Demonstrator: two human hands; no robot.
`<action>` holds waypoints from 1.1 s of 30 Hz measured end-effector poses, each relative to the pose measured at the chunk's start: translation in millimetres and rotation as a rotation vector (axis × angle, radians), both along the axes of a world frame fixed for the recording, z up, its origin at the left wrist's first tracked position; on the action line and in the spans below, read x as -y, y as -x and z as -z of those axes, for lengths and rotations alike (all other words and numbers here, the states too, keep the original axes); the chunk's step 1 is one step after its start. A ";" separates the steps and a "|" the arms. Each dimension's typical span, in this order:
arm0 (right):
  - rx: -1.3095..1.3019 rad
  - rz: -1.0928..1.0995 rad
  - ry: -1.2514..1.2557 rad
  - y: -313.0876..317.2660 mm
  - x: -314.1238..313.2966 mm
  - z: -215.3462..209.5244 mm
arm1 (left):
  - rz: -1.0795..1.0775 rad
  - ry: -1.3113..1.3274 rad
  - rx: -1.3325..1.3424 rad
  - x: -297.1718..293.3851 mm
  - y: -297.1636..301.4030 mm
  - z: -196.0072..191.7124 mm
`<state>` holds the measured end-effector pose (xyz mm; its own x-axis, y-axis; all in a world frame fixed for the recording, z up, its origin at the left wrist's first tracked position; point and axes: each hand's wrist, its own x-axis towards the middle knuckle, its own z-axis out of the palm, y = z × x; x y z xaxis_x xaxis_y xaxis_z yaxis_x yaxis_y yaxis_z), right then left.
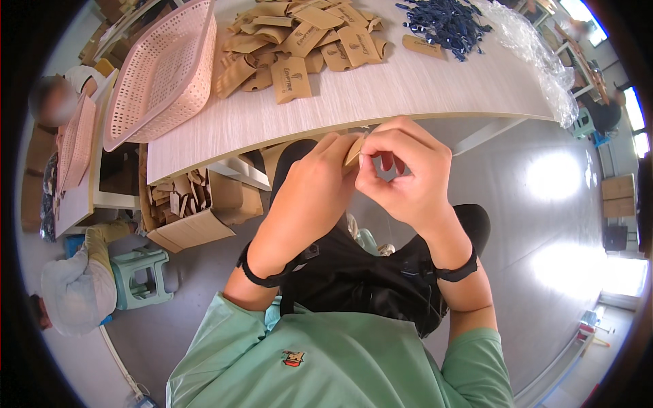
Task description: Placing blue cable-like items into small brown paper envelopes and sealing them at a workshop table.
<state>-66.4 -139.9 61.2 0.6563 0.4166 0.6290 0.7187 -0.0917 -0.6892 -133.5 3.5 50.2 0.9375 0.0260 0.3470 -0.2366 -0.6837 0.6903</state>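
Observation:
Just off the table's near edge, above my lap, my left hand (318, 175) is closed round a small brown cardboard packet (353, 151). Most of the packet is hidden behind the fingers. On its other side my right hand (412, 167) pinches the packet's edge between thumb and forefinger, the other fingers curled. On the table ahead lies a loose pile of brown cardboard pillow boxes (291, 79) with dark print. To the right of that pile are a heap of dark blue strap-like pieces (449, 24) and a single flat brown box (424, 47).
A pink perforated basket (194, 85) stands at the table's left end. Clear plastic wrap (544, 68) hangs over the right end. Below left sits an open carton (194, 228) of cardboard pieces, near a green stool (141, 277). Other people sit at the left.

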 end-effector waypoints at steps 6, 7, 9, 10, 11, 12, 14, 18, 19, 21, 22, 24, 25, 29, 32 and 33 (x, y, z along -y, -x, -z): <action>0.396 -0.025 0.078 -8.5 6.6 5.8 | 0.093 0.330 -0.284 -14.2 14.2 -10.8; 0.454 -0.036 0.117 -8.3 8.3 6.0 | 0.097 0.401 -0.388 -16.2 15.8 -11.8; 0.512 -0.047 0.156 -9.3 12.2 5.3 | 0.102 0.472 -0.493 -19.3 17.6 -17.8; 0.545 -0.062 0.196 -10.4 14.5 3.5 | 0.138 0.528 -0.529 -20.3 18.1 -24.5; 0.578 -0.077 0.236 -11.5 16.7 2.0 | 0.174 0.584 -0.565 -21.5 18.4 -28.0; 0.577 -0.076 0.237 -12.5 19.3 1.3 | 0.175 0.584 -0.566 -23.6 18.5 -27.6; 0.636 -0.114 0.323 -14.0 23.6 0.0 | 0.234 0.592 -0.659 -27.4 17.9 -26.0; 0.524 -0.148 0.282 -9.3 23.2 -4.2 | 0.290 0.729 -0.651 -27.2 20.7 -14.3; 0.361 -0.133 0.232 -3.6 22.7 -4.4 | 0.306 0.749 -0.612 -24.6 20.2 -13.1; 0.197 -0.117 0.181 5.1 20.5 -2.4 | 0.320 0.770 -0.573 -19.4 18.9 -10.0; 0.123 -0.095 0.142 8.2 19.0 1.4 | 0.305 0.795 -0.496 -16.7 18.0 -7.9; 0.048 -0.071 0.103 11.9 18.5 11.8 | 0.290 0.819 -0.419 -15.1 17.0 -7.5; -0.040 -0.085 0.069 12.9 18.9 18.9 | 0.264 0.754 -0.458 -14.9 16.0 -8.7; -0.204 -0.084 0.082 16.3 23.4 24.7 | 0.218 0.623 -0.503 -11.5 12.7 -4.5; -0.162 -0.084 0.051 12.6 27.8 22.2 | 0.234 0.502 -0.363 -9.1 11.8 1.6; -0.161 -0.086 0.052 13.6 27.2 22.5 | 0.232 0.502 -0.362 -8.7 10.6 4.2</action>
